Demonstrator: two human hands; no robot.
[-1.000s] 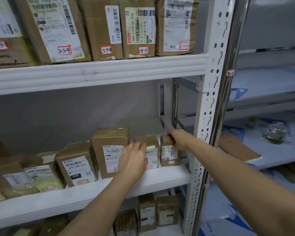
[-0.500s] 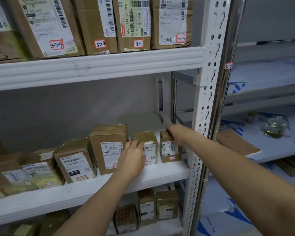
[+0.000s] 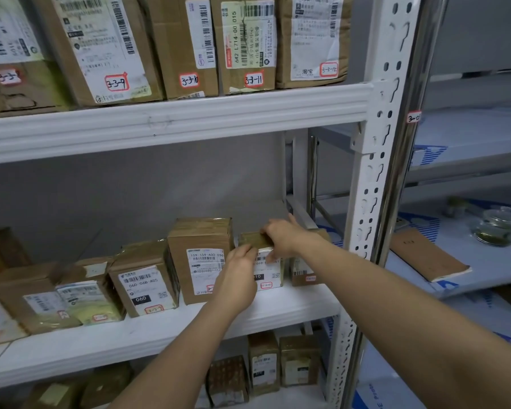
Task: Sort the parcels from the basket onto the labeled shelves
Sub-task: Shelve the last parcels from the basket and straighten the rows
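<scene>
- Right hand point(image 3: 281, 236): a second ago it touched the far-right parcel point(image 3: 303, 271); now its fingers grip the top of the small parcel point(image 3: 267, 271).
- Left hand point(image 3: 238, 274): fingers pressed flat on that parcel's front.
- Small parcel: upright on the middle shelf point(image 3: 160, 335), apparently being squared up.

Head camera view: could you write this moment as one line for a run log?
stage: placing on middle shelf | left hand: on small parcel front | right hand: gripping its top | neighbours: taller parcel left, small box right
</scene>
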